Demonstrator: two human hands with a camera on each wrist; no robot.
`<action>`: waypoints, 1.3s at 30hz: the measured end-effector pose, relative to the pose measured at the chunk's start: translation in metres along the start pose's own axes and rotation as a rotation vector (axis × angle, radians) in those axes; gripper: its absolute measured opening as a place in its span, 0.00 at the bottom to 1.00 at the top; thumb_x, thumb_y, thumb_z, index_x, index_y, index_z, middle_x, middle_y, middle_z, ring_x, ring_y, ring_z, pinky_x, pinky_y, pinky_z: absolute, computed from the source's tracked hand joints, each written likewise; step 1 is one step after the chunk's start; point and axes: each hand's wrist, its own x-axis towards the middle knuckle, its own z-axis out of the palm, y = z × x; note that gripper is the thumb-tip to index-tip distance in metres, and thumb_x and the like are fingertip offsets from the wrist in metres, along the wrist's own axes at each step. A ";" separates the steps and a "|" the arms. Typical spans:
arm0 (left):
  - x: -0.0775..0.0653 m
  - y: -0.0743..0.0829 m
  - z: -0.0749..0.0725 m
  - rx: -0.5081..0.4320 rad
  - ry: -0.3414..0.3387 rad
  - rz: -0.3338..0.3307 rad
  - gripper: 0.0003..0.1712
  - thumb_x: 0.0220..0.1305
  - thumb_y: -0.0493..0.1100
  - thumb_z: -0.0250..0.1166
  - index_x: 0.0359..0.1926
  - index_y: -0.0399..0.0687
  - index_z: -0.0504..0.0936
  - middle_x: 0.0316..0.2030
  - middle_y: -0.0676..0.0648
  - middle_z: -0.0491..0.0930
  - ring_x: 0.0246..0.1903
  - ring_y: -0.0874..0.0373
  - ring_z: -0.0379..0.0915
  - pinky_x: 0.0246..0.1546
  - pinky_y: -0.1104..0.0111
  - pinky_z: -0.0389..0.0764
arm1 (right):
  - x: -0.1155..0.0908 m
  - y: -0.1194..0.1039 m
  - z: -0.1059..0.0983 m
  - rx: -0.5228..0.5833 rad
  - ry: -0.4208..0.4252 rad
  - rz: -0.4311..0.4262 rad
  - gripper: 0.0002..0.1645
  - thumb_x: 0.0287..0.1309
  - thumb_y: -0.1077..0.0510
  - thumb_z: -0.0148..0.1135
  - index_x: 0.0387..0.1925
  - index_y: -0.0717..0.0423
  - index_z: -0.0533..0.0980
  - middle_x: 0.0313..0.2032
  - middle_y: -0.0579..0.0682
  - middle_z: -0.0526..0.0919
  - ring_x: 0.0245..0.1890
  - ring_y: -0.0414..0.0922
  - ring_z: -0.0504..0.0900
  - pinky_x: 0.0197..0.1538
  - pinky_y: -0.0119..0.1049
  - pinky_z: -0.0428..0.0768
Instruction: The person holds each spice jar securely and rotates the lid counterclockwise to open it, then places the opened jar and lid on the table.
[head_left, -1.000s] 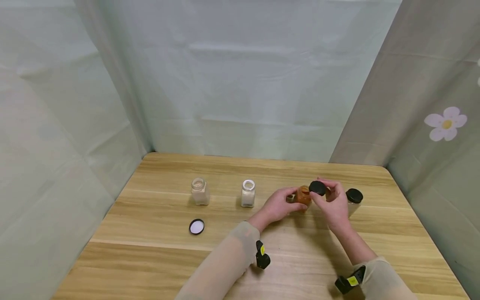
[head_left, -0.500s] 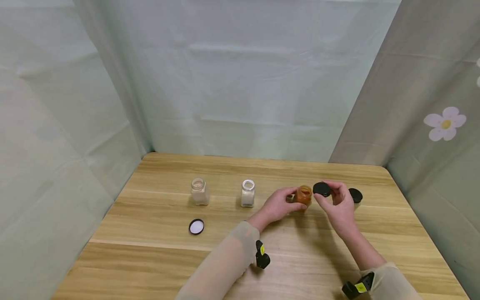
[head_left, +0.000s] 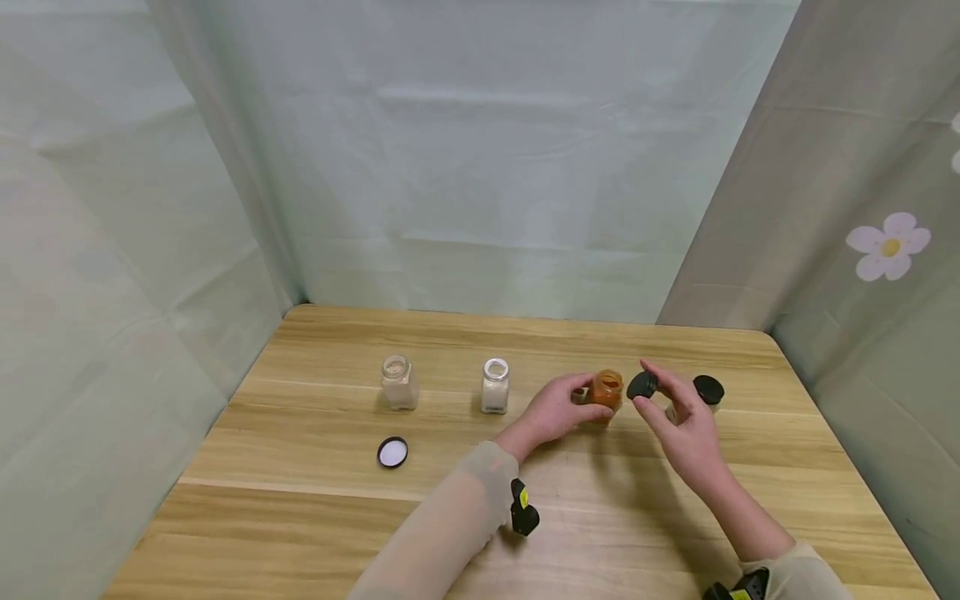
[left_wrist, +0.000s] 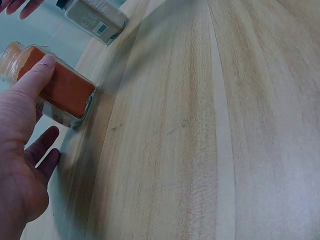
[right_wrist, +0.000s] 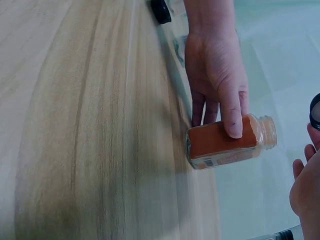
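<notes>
My left hand (head_left: pixel 555 408) grips a small square glass jar (head_left: pixel 606 392) of orange-red powder, thumb on its near face. The jar stands upright and its mouth is uncovered, as the left wrist view shows with its bare threaded glass neck. Just right of that mouth, my right hand (head_left: pixel 690 429) pinches a round black lid (head_left: pixel 642 385) between thumb and fingers. The lid is tilted on edge and apart from the jar. In the right wrist view only part of this lid (right_wrist: pixel 315 112) appears, at the right edge.
Right of my right hand stands a jar with a black lid (head_left: pixel 708 390), partly hidden by the fingers. Two uncapped jars of pale contents, a middle one (head_left: pixel 495 387) and a left one (head_left: pixel 400 385), stand further left. A loose lid (head_left: pixel 392 452) lies white inside up.
The right hand has drawn the black lid rightward off the jar's mouth and turned it on edge. My left hand and its jar have stayed in place.
</notes>
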 end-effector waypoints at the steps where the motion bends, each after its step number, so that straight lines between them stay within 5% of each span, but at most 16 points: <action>1: 0.000 0.000 0.000 -0.001 0.000 0.002 0.36 0.60 0.60 0.75 0.68 0.61 0.78 0.56 0.60 0.80 0.54 0.64 0.73 0.59 0.64 0.73 | -0.001 -0.001 0.000 -0.003 -0.002 -0.003 0.31 0.68 0.64 0.66 0.70 0.55 0.71 0.59 0.49 0.72 0.61 0.38 0.71 0.62 0.22 0.64; 7: 0.000 0.001 -0.001 -0.009 0.000 -0.002 0.36 0.60 0.61 0.75 0.68 0.61 0.78 0.57 0.60 0.80 0.54 0.63 0.74 0.59 0.63 0.74 | -0.005 -0.006 0.000 -0.016 -0.028 -0.037 0.29 0.59 0.66 0.73 0.60 0.61 0.72 0.58 0.50 0.73 0.60 0.39 0.71 0.63 0.23 0.64; 20: 0.002 0.001 -0.003 0.000 -0.009 -0.002 0.34 0.63 0.57 0.74 0.69 0.62 0.77 0.59 0.59 0.79 0.58 0.62 0.73 0.62 0.61 0.72 | -0.010 0.002 -0.003 -0.333 -0.110 -0.301 0.33 0.43 0.65 0.84 0.55 0.53 0.84 0.50 0.42 0.84 0.56 0.41 0.71 0.58 0.31 0.64; 30: 0.002 0.001 -0.002 0.015 -0.011 0.012 0.34 0.62 0.60 0.73 0.67 0.63 0.78 0.57 0.61 0.79 0.56 0.61 0.73 0.59 0.63 0.73 | -0.017 0.007 0.004 -0.582 -0.201 -0.427 0.29 0.42 0.54 0.86 0.49 0.51 0.86 0.43 0.40 0.84 0.49 0.43 0.74 0.50 0.36 0.74; 39: 0.001 -0.002 -0.001 0.029 -0.008 0.012 0.36 0.62 0.60 0.74 0.69 0.61 0.77 0.56 0.60 0.80 0.55 0.61 0.74 0.57 0.65 0.74 | -0.025 0.024 0.015 -0.671 -0.328 -0.541 0.28 0.40 0.45 0.86 0.44 0.50 0.86 0.39 0.38 0.84 0.45 0.40 0.76 0.47 0.38 0.77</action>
